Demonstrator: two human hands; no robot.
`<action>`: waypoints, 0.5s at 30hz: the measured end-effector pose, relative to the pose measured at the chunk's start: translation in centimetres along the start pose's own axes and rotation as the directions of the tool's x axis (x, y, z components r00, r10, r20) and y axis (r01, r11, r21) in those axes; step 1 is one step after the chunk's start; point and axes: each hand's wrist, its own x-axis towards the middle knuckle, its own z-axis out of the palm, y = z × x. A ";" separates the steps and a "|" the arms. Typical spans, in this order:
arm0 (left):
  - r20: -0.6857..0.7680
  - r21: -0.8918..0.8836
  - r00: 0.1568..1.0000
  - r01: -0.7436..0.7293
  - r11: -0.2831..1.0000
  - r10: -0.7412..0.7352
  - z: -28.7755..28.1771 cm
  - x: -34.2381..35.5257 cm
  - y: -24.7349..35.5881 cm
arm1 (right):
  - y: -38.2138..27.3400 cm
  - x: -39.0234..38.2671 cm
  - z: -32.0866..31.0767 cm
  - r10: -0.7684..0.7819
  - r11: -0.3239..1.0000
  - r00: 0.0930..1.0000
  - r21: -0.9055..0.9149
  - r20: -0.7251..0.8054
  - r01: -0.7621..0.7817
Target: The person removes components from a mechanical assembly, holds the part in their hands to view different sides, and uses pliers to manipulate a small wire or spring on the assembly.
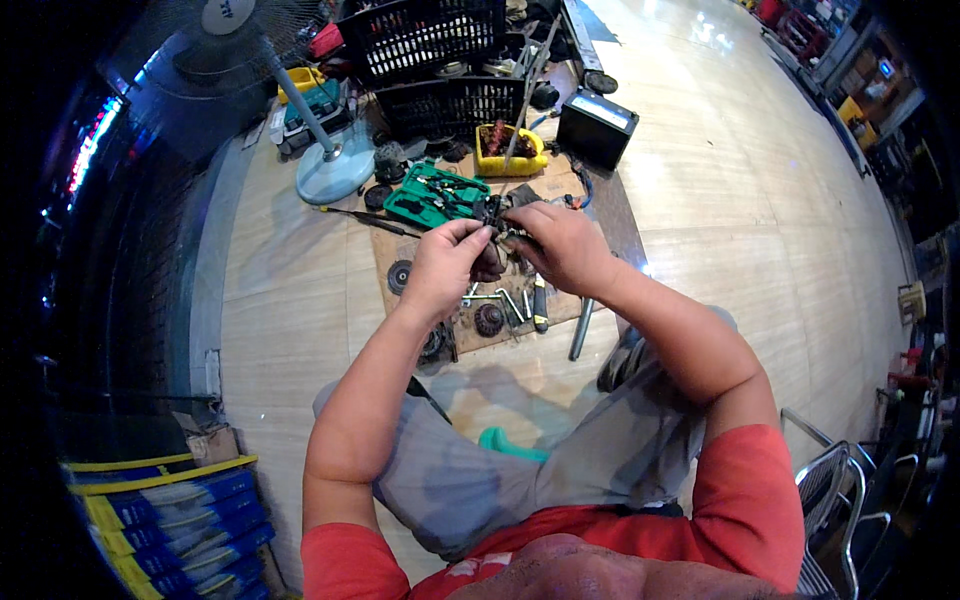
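Observation:
My left hand [447,268] is closed, its thumb and forefinger pinching a small dark mechanical part [492,212]. From the other side, the curled fingers of my right hand [566,246] grip the same part, hiding much of it. Just beyond my left hand lies an open green tool case [408,207] with black-handled tools inside. Below the hands, several hex keys [512,304], a yellow-and-black handled tool [540,304] and a dark reddish ribbed round part [488,319] rest on a brown board [480,342]. A dark ring-shaped part [400,277] sits left of them.
Beyond the board stand a yellow bin [510,163] of parts, a black battery-like box [598,130] and stacked black crates [425,40]. A pedestal fan [335,172] is at far left. One metal tube [581,330] lies near my right knee, and a metal chair [830,490] stands lower right.

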 end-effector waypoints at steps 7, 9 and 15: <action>-0.025 0.150 0.999 -0.025 0.988 0.029 0.8 -0.3 0.5 | 0.0 -0.1 -0.6 0.099 0.995 0.995 -0.018 0.010 -0.099; -0.040 0.166 0.994 -0.090 0.982 0.098 0.6 0.0 0.0 | 0.1 0.0 -0.4 0.083 0.996 0.996 -0.024 -0.018 -0.083; 0.003 0.252 0.985 -0.168 0.953 0.173 1.0 -0.1 0.2 | -0.1 -0.2 -0.2 0.182 0.982 0.983 0.049 -0.008 -0.181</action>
